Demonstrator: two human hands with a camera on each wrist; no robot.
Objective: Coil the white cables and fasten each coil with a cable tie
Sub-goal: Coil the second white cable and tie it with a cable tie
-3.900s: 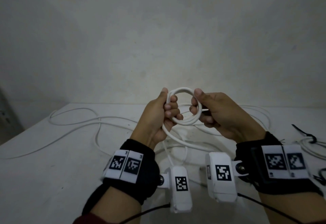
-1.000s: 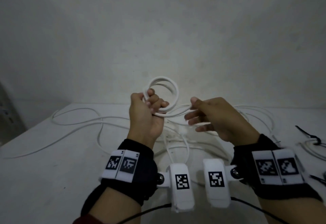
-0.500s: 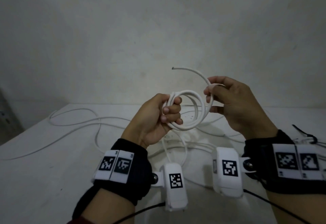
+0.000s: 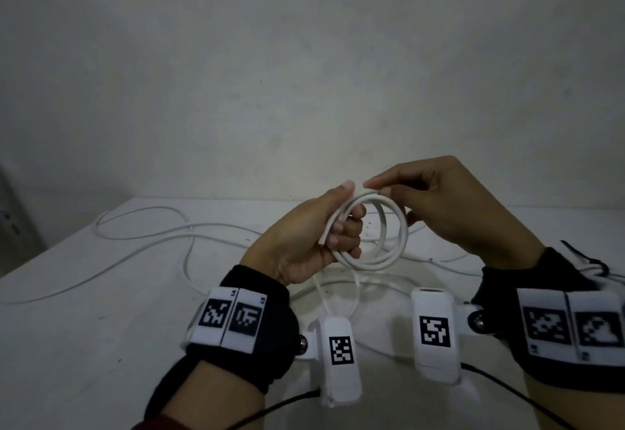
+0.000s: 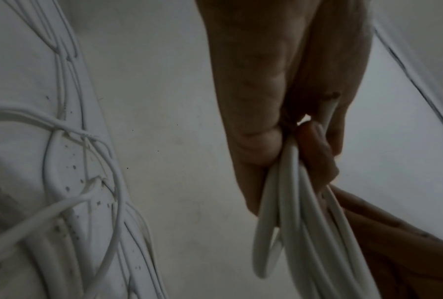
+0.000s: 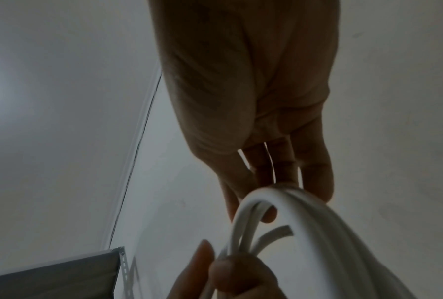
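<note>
A white cable coil (image 4: 389, 253) of several loops is held in the air above the table. My left hand (image 4: 345, 223) grips its left side, fingers curled round the loops and thumb on top. The cut cable end (image 4: 324, 241) pokes out beside those fingers. My right hand (image 4: 389, 199) pinches the coil's top right, index finger over the loops and thumb behind them. The left wrist view shows the left hand (image 5: 304, 141) clamping the coil (image 5: 291, 222). In the right wrist view the right hand (image 6: 279, 172) touches the coil (image 6: 317, 222) near the cable end (image 6: 279, 232).
Loose white cables (image 4: 152, 226) sprawl over the white table (image 4: 84, 328), also under the hands (image 5: 61, 141). A black cable tie (image 4: 588, 260) lies at the right edge beside another white cable. A plain wall stands close behind. A grey metal rack (image 6: 61, 273) stands to the left.
The right hand has brought the free cable end down from above into the coil, where the left hand now holds it. The right hand has dropped onto the coil's top.
</note>
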